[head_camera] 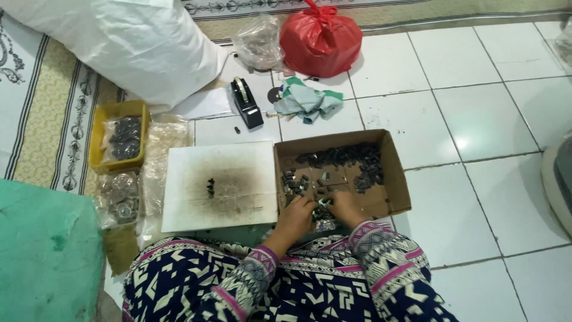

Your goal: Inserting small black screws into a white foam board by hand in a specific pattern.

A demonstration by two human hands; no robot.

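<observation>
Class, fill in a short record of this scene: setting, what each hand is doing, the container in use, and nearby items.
Setting: white tiled floor, person seated
Left hand: in the cardboard box, on small dark parts
Right hand: in the same box, fingering small parts; grip unclear
Work surface: smudged white board
Nearby: yellow tray, tape dispenser, red bag, green cloth

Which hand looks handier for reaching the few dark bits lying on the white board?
Probably the left hand: it sits at the cardboard box's near edge beside the white board, closer to the dark bits. The right hand lies farther over.
</observation>
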